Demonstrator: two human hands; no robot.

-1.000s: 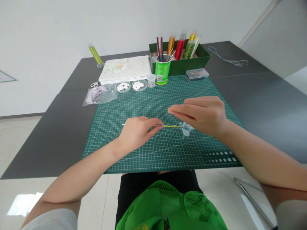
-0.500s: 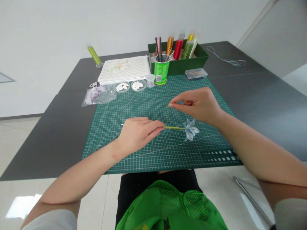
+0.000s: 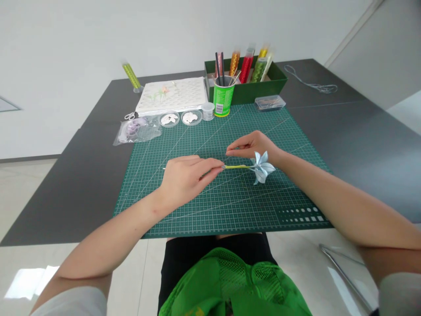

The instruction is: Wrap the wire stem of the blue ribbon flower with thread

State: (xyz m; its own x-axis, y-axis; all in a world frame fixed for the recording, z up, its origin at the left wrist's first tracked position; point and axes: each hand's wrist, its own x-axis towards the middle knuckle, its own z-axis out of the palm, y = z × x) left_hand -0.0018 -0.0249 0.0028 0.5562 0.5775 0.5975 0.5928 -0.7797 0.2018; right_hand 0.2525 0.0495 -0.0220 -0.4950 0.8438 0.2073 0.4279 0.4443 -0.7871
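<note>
My left hand (image 3: pixel 187 176) pinches the thin wire stem of a small pale blue ribbon flower (image 3: pixel 262 166) over the green cutting mat (image 3: pixel 210 202). A yellow-green wrapped part of the stem (image 3: pixel 236 166) runs from my fingertips to the flower head, which points right. My right hand (image 3: pixel 253 145) hovers just behind the stem with thumb and forefinger pinched together. What those fingers hold is too fine to make out; it may be a thread.
At the mat's far edge stand a green cup of tools (image 3: pixel 223 97), a dark green box of thread tubes (image 3: pixel 250 79), two small dishes of petals (image 3: pixel 180 118), a plastic bag (image 3: pixel 136 130), a white foam board (image 3: pixel 173 95) and a clear case (image 3: pixel 269 102).
My right hand swung from in front of the flower, up, then down behind the stem. The flower came into full view and lifted slightly. My left hand kept its pinch.
</note>
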